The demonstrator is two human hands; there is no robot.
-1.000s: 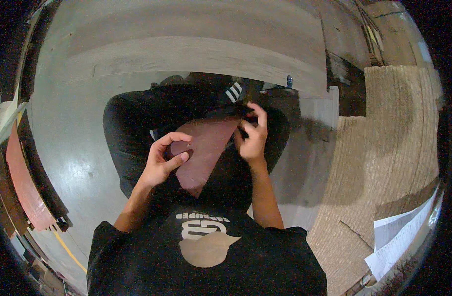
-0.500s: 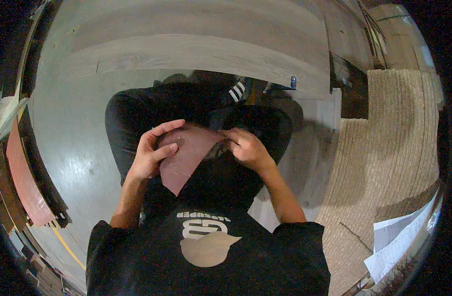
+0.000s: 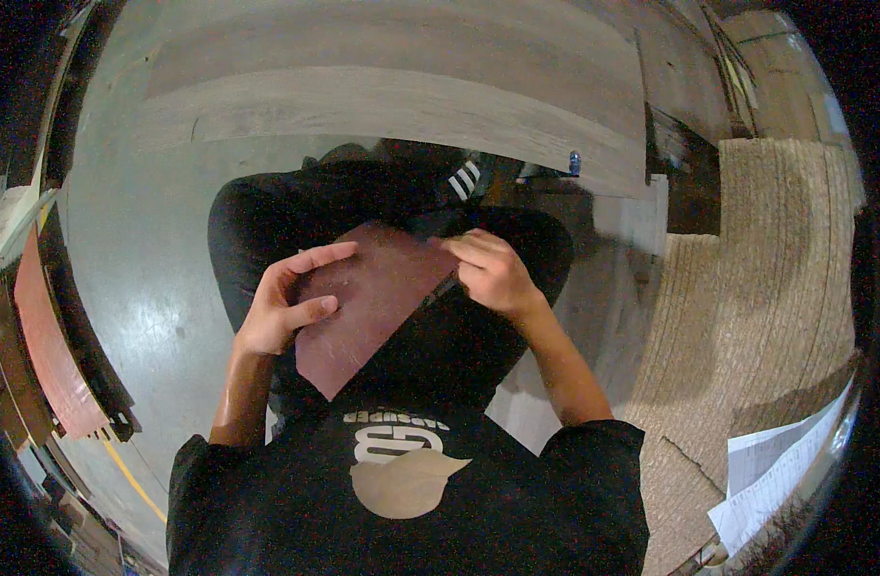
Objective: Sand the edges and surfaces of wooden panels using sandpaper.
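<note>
A dull reddish-brown sheet (image 3: pixel 368 307), resembling sandpaper, lies slanted above my dark-clothed crossed legs. My left hand (image 3: pixel 281 300) grips its left side, thumb on the upper face and fingers along the edge. At the sheet's upper right corner, my right hand (image 3: pixel 490 274) pinches with fingers bent together. The sheet is nearly flat, and its pointed lower corner hangs toward my shirt. What lies under it is hidden.
A wide grey wood-grain board (image 3: pixel 382 96) spans the far side, with a small blue object (image 3: pixel 575 162) by its near edge. Brown ridged panels (image 3: pixel 785 269) and white papers (image 3: pixel 781 461) lie right. A long reddish strip (image 3: pixel 56 336) stands among dark boards at left.
The sheet has flattened out from a curl, and its lower corner has shifted left and nearer. My left hand has moved slightly left; my right hand has risen slightly to the right.
</note>
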